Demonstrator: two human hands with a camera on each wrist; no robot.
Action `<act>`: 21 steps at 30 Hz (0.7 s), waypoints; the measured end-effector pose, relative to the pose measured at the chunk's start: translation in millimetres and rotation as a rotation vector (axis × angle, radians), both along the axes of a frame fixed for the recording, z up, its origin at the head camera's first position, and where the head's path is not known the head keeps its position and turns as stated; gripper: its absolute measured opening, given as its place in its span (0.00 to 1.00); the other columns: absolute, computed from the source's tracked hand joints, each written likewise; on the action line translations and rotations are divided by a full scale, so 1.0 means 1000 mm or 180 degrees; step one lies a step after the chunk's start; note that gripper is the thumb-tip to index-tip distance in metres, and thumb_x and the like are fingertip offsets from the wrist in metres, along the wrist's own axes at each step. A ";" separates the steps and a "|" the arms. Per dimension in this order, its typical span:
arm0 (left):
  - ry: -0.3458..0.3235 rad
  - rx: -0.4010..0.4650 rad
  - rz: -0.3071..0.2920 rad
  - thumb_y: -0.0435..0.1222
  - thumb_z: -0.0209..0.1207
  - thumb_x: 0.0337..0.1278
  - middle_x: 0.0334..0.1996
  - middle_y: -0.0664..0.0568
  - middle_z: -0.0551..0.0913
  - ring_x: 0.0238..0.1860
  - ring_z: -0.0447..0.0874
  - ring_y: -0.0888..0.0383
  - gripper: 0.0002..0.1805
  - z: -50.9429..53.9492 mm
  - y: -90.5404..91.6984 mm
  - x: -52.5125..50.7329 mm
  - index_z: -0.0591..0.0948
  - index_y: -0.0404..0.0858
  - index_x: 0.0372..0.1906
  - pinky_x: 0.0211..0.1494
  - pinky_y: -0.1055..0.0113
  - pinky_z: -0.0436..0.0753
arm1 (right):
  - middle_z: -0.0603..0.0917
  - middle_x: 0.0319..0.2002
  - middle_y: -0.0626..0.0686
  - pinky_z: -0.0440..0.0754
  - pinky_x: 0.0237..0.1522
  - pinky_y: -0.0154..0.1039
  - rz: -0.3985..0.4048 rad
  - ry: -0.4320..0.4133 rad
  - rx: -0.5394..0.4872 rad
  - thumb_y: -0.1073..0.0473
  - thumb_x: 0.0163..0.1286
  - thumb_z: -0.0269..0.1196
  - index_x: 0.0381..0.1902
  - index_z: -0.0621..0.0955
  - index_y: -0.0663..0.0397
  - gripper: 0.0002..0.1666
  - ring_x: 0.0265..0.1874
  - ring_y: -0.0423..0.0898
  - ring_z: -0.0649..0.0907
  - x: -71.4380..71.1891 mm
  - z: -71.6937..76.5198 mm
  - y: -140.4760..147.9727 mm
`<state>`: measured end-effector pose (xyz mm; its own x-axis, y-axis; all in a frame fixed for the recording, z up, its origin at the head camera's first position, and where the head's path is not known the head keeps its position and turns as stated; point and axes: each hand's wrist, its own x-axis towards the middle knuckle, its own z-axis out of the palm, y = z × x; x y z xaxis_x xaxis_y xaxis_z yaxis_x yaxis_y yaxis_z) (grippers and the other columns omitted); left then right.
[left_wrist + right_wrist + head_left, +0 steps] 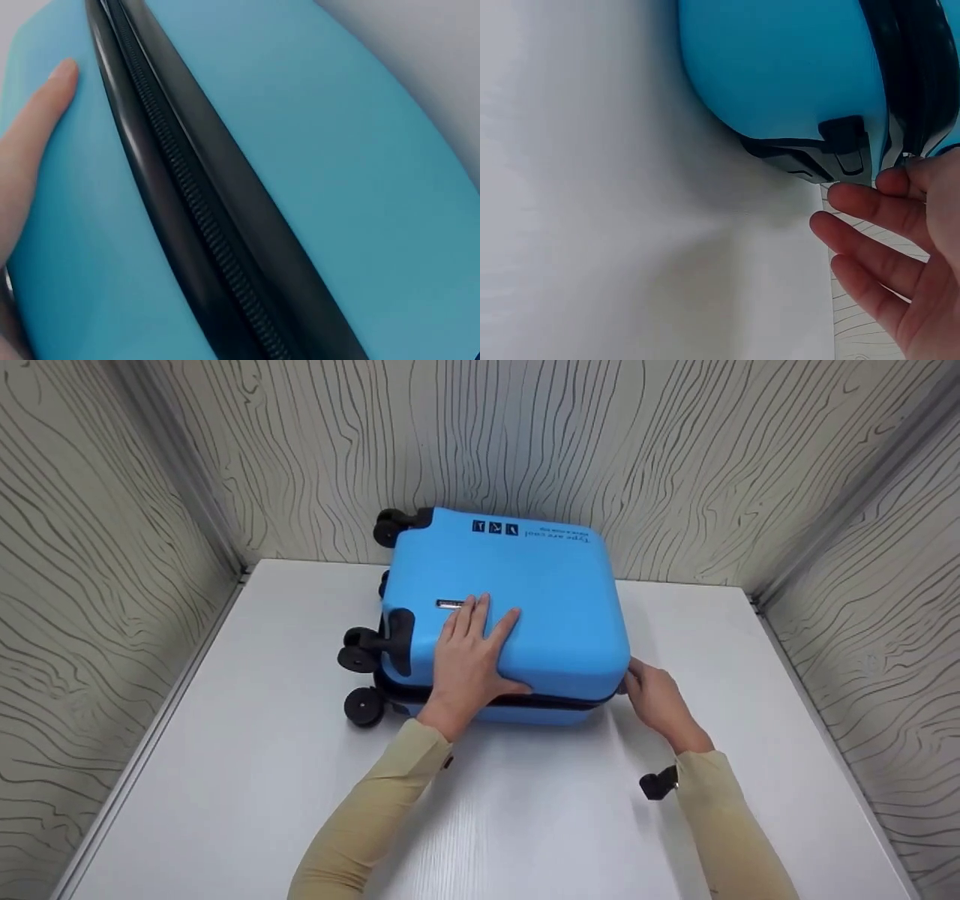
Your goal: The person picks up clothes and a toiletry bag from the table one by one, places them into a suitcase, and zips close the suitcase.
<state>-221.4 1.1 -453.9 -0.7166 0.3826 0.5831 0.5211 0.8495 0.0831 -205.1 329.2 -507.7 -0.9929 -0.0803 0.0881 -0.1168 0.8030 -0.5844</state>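
A bright blue hard-shell suitcase (559, 607) lies flat on the white table, its black wheels (358, 654) toward the left. My left hand (471, 664) rests on the upper shell with fingers spread, and its thumb lies along the front side. In the left wrist view a black zipper (187, 184) runs beside the thumb, its teeth meeting along the visible stretch. At the right front corner, my right hand (660, 701) pinches the zipper pull (909, 157) between thumb and index finger, the pull mostly hidden. The other fingers of that hand are loosely extended.
The white table (225, 750) reaches up to patterned panels (487, 442) at the back and on both sides. The suitcase stands close to the back panel. A black wrist camera (658, 784) hangs beside the right sleeve.
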 end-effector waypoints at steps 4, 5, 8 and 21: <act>0.0018 0.0011 -0.0002 0.75 0.73 0.22 0.72 0.37 0.68 0.73 0.63 0.40 0.64 0.000 0.000 0.000 0.73 0.52 0.74 0.72 0.48 0.65 | 0.87 0.35 0.53 0.81 0.43 0.55 0.0062 0.0087 -0.0038 0.61 0.83 0.49 0.45 0.83 0.58 0.14 0.39 0.55 0.86 0.016 -0.003 -0.001; 0.0033 0.0017 -0.0007 0.75 0.73 0.22 0.71 0.37 0.69 0.73 0.64 0.40 0.64 0.000 0.000 -0.001 0.73 0.52 0.74 0.72 0.47 0.65 | 0.87 0.34 0.51 0.81 0.42 0.54 0.0056 0.0104 -0.0044 0.61 0.83 0.50 0.43 0.83 0.57 0.14 0.39 0.53 0.86 0.020 -0.003 -0.001; 0.0072 0.0029 -0.0027 0.75 0.73 0.21 0.71 0.37 0.70 0.72 0.65 0.40 0.64 0.000 0.000 -0.002 0.74 0.51 0.73 0.71 0.47 0.67 | 0.86 0.32 0.49 0.81 0.40 0.52 0.0073 0.0178 -0.0034 0.62 0.83 0.50 0.40 0.82 0.57 0.14 0.37 0.51 0.85 0.031 -0.005 -0.003; 0.0162 0.0004 0.0007 0.75 0.74 0.20 0.69 0.37 0.71 0.71 0.66 0.40 0.63 0.000 -0.003 -0.002 0.75 0.51 0.72 0.70 0.48 0.68 | 0.86 0.29 0.44 0.80 0.34 0.46 -0.0007 0.0235 -0.0040 0.63 0.82 0.53 0.34 0.81 0.53 0.14 0.34 0.51 0.86 0.066 -0.007 -0.021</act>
<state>-223.4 -1.8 -454.4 -0.6869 0.3802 0.6194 0.5228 0.8505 0.0577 -139.5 308.0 -514.8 -0.9838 -0.0764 0.1621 -0.1581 0.7960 -0.5843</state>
